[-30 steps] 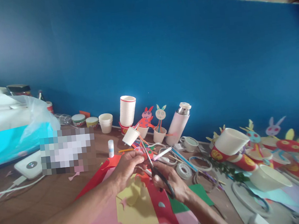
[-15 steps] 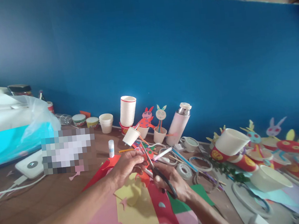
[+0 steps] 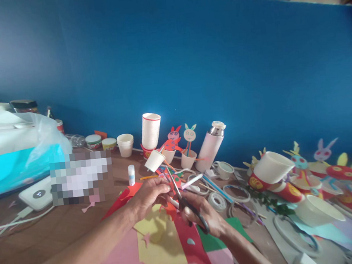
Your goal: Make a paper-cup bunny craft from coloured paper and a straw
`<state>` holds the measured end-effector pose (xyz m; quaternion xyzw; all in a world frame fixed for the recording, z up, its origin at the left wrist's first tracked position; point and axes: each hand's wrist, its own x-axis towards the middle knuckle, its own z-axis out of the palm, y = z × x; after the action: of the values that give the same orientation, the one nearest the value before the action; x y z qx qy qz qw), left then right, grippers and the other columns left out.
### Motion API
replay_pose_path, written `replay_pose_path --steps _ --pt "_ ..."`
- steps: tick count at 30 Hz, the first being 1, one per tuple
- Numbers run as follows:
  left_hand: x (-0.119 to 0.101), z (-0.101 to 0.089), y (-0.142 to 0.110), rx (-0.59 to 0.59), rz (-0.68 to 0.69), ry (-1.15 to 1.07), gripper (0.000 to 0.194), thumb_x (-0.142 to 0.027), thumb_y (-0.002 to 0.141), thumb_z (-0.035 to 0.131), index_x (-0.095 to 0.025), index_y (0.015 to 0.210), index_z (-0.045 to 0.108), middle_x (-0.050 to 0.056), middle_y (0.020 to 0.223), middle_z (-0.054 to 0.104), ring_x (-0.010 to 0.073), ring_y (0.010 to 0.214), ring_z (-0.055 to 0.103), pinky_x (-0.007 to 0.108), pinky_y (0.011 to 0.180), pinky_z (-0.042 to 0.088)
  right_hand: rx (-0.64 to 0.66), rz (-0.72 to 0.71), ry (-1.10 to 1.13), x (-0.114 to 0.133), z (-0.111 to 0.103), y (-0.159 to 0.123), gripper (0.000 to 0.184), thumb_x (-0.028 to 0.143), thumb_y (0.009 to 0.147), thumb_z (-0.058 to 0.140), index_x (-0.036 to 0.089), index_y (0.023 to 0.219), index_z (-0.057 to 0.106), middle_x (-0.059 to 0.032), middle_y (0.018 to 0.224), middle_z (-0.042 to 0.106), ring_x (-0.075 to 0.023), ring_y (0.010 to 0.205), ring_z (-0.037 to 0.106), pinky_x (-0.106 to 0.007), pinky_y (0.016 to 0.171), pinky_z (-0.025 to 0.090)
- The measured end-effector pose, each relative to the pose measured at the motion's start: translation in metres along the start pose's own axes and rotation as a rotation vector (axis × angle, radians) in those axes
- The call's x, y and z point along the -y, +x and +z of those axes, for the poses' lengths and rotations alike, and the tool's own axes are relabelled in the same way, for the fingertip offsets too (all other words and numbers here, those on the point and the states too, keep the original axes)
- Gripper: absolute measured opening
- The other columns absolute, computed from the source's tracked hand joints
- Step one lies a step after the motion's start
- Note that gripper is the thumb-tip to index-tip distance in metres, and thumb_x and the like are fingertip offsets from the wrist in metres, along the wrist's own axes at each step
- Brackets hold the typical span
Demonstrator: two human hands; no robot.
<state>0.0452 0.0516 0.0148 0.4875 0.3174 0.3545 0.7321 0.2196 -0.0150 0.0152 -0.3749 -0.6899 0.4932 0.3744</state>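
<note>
Tipped cup (image 3: 154,161), glue stk (image 3: 131,176) nr L hand (image 3: 151,195)

Over the counter (image 3: 33,241), the person's right hand (image 3: 204,213) grips scissors (image 3: 175,184), which meet a piece of red paper (image 3: 177,184) pinched in the left hand (image 3: 152,193); yellow paper (image 3: 164,247) lies below, and a pink flask (image 3: 209,149) stands near the blue wall (image 3: 169,66)

Soft glare on blue wall (image 3: 170,70)
</note>
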Motion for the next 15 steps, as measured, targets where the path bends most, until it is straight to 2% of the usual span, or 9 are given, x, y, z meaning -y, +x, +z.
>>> replay_pose_path --steps 15 --pt "-0.0028 0.0021 -0.0011 0.017 0.0 -0.022 0.007 -0.019 0.065 0.06 -0.013 0.066 0.057 0.002 0.061 0.063 0.0114 0.051 0.059 0.02 0.047 0.041 -0.034 0.019 0.054 -0.0011 0.0025 -0.0005 0.048 0.058 0.076 0.05 0.015 0.097 0.053 0.0034 0.057 0.046 -0.0095 0.047 0.042 -0.022 0.046 0.036"
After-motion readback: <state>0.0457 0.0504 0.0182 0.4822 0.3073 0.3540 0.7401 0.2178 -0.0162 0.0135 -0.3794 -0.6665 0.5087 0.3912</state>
